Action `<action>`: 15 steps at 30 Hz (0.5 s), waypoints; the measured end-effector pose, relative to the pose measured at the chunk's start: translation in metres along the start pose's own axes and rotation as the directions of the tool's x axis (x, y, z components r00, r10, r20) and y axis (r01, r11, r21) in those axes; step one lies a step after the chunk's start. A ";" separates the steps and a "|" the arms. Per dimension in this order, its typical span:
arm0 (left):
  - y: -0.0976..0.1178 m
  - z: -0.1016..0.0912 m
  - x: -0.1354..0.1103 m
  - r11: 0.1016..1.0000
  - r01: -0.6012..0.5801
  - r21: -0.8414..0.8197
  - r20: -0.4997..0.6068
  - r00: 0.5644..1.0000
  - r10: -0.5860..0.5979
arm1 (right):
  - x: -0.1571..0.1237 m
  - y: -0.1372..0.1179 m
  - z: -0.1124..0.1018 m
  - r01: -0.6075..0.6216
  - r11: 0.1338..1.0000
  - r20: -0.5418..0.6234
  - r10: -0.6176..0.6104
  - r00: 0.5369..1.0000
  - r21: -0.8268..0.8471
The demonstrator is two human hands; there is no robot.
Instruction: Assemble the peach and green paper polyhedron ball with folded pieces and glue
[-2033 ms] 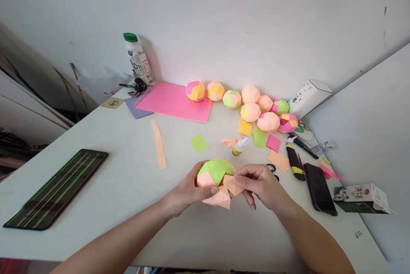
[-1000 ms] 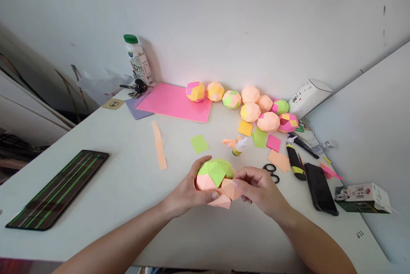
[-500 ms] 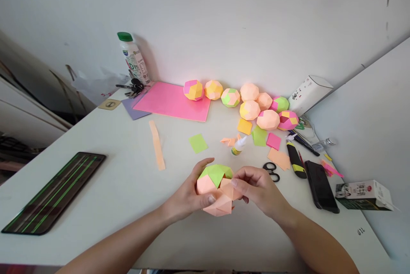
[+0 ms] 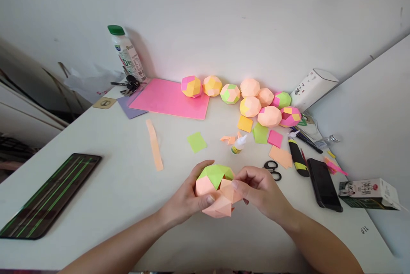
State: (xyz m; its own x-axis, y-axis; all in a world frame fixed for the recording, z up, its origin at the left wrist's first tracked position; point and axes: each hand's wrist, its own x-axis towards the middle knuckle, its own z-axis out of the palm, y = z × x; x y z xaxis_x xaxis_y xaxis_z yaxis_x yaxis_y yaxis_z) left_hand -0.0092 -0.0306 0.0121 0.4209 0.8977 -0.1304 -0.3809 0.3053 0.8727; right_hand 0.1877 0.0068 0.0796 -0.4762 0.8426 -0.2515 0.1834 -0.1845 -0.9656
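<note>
A folded paper ball [image 4: 213,186] in green and peach is between my hands, above the front of the table. My left hand [image 4: 188,193] wraps round its left side, thumb on the peach face and fingers behind. On the other side, my right hand [image 4: 259,188] pinches a peach paper flap at the ball's right edge between thumb and index finger. A dark gap shows between the green and peach faces. Just beyond the ball stand a small glue bottle [image 4: 238,144] and some folded peach paper pieces [image 4: 228,139]. Black scissors [image 4: 272,170] lie close to my right hand.
Several finished paper balls [image 4: 250,106] sit along the wall. Sticky-note stacks [image 4: 260,133], a cutter [image 4: 298,158], a phone [image 4: 324,184] and a milk carton [image 4: 368,194] are at right. A pink sheet [image 4: 169,99], bottle [image 4: 128,54], peach strip [image 4: 154,145] and dark striped panel [image 4: 51,197] are at left.
The camera view has shifted slightly and moved a little closer. Both hands keep nearly the same hold on the paper ball; the flap stays pinched.
</note>
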 end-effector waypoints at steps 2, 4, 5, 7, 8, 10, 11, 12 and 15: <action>0.000 0.000 0.000 1.000 -0.002 0.002 -0.003 1.000 0.002 | 0.000 0.000 0.000 -0.001 1.000 0.002 0.001 1.000 0.001; 0.001 0.000 0.000 1.000 -0.005 0.005 -0.006 1.000 0.005 | 0.001 0.002 -0.001 -0.014 1.000 0.001 0.014 1.000 0.001; 0.000 0.000 0.000 1.000 -0.004 0.005 -0.008 1.000 0.004 | 0.001 0.002 -0.001 -0.023 1.000 0.001 0.023 1.000 0.003; 0.000 0.000 -0.001 1.000 -0.001 0.006 -0.010 1.000 0.001 | 0.002 0.004 -0.002 -0.042 0.999 0.002 0.042 0.999 0.010; 0.000 0.000 -0.001 1.000 0.001 0.008 -0.010 1.000 -0.001 | 0.002 0.004 -0.003 -0.050 0.999 0.003 0.050 0.999 0.014; 0.000 0.000 -0.001 1.000 0.003 0.016 -0.014 1.000 -0.003 | 0.003 0.004 -0.003 -0.057 0.998 0.010 0.056 0.998 0.021; 0.000 0.000 -0.001 1.000 0.003 0.022 -0.019 1.000 -0.003 | 0.003 0.004 -0.003 -0.055 0.998 0.014 0.055 0.998 0.025; -0.001 0.000 -0.001 1.000 0.004 0.028 -0.024 1.000 -0.004 | 0.004 0.004 -0.003 -0.052 0.998 0.017 0.051 0.999 0.027; -0.001 -0.001 -0.001 0.999 0.009 0.035 -0.028 1.000 -0.008 | 0.004 0.003 -0.004 -0.047 0.999 0.021 0.047 0.999 0.027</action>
State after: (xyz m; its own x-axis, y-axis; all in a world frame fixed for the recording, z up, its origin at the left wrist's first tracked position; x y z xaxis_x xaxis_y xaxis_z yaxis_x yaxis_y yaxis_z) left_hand -0.0101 -0.0320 0.0108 0.4006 0.9038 -0.1502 -0.3483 0.3019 0.8875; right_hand 0.1894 0.0119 0.0758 -0.4852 0.8222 -0.2977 0.1823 -0.2379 -0.9540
